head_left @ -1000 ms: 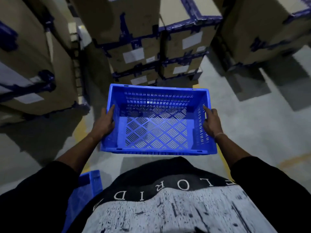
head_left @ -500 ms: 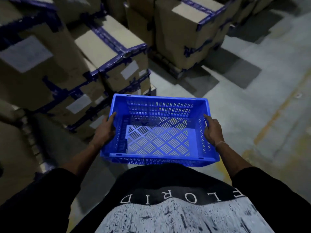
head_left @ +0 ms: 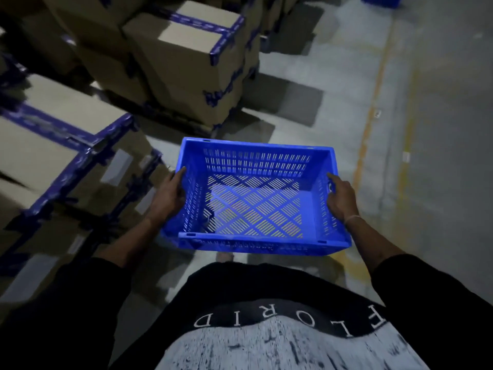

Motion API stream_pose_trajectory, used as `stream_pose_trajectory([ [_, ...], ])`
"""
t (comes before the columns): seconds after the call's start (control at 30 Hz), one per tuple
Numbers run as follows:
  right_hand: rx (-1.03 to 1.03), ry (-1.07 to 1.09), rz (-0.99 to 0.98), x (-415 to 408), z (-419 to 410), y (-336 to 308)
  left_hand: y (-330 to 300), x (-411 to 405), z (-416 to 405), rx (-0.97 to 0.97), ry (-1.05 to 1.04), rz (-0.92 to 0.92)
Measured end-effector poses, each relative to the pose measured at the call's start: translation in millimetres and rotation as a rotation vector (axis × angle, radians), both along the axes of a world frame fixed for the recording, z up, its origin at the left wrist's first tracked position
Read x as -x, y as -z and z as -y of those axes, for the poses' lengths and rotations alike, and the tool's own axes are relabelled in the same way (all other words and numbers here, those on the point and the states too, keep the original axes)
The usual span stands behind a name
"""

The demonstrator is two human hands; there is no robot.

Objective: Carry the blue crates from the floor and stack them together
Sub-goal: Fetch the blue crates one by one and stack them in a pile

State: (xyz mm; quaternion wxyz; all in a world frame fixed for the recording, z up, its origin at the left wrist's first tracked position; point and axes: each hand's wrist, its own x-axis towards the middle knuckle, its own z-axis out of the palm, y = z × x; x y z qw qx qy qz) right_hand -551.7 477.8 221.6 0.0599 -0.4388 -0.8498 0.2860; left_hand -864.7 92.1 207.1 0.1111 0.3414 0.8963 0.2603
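An empty blue crate [head_left: 254, 198] is gripped between the left hand [head_left: 168, 194] and right hand [head_left: 341, 200], fingers curled round its side walls, clear of the floor. Carrying is judged underway; a stack must next be reached, perhaps the blue object [head_left: 381, 0] far ahead.

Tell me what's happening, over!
Left hand and right hand grip the empty blue slotted plastic crate. Taped cardboard boxes close left; grey concrete floor ahead open.

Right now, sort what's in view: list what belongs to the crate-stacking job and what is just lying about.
Job:
- blue crate, carried
- left hand and right hand, gripping its sides
- blue object at the top edge, possibly another crate

Lying about:
- taped cardboard boxes
- yellow floor line
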Motion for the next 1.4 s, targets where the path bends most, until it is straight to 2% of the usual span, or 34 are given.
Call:
stream_pose_trajectory([
  [0.33,-0.019,0.221,-0.011,71.0,-72.5,-15.8,-17.8,149.2,-146.8,-0.057,0.182,0.002],
  [0.6,0.011,0.331,-0.036,111.1,-155.4,-4.6,-25.3,212.4,-266.9,-0.052,0.277,0.068],
  [0.87,0.013,0.388,-0.074,155.3,-306.8,8.3,-20.9,256.9,-434.9,-0.097,0.346,0.066],
  [1.17,-0.013,0.409,-0.08,192.8,-480.3,-32.6,-37.4,305.0,-622.0,-0.105,0.308,0.031],
  [1.4,-0.021,0.416,-0.075,223.1,-609.2,-33.8,-30.2,346.1,-747.1,-0.107,0.339,0.075],
])
